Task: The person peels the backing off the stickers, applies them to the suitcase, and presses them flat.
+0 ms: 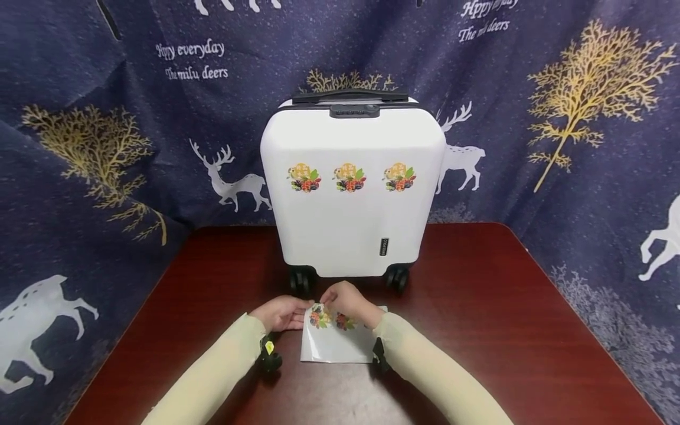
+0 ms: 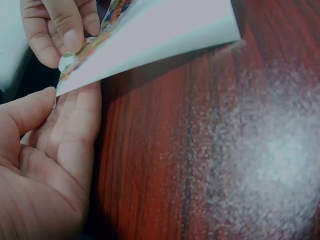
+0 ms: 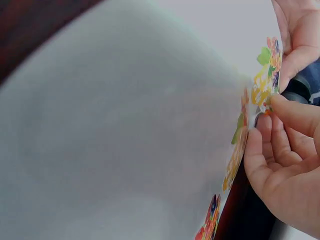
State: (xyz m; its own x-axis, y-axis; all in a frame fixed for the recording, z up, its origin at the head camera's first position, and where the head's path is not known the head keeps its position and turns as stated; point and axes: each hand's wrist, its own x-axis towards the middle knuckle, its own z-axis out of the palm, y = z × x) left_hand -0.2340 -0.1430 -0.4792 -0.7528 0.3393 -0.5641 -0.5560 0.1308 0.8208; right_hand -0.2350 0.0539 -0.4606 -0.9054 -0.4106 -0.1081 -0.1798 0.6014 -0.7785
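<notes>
A white sticker sheet (image 1: 337, 347) with colourful fruit stickers (image 1: 344, 321) along its far edge is held just above or on the table in front of the suitcase. My left hand (image 1: 280, 313) pinches its far left corner, thumb on top and fingers underneath, as the left wrist view shows. Close beside it, my right hand (image 3: 287, 165) pinches the far edge at a fruit sticker (image 3: 261, 90). Whether that sticker is lifted off the backing I cannot tell. Behind both hands stands a white suitcase (image 1: 350, 230), bearing a row of three similar fruit stickers (image 1: 348, 178) across its upper front.
The dark red wooden table (image 1: 478, 319) extends to both sides. Black suitcase wheels (image 1: 301, 280) stand just beyond the hands. A blue cloth (image 1: 234, 112) printed with deer and golden trees hangs behind. Each wrist carries a strapped camera (image 1: 270, 354).
</notes>
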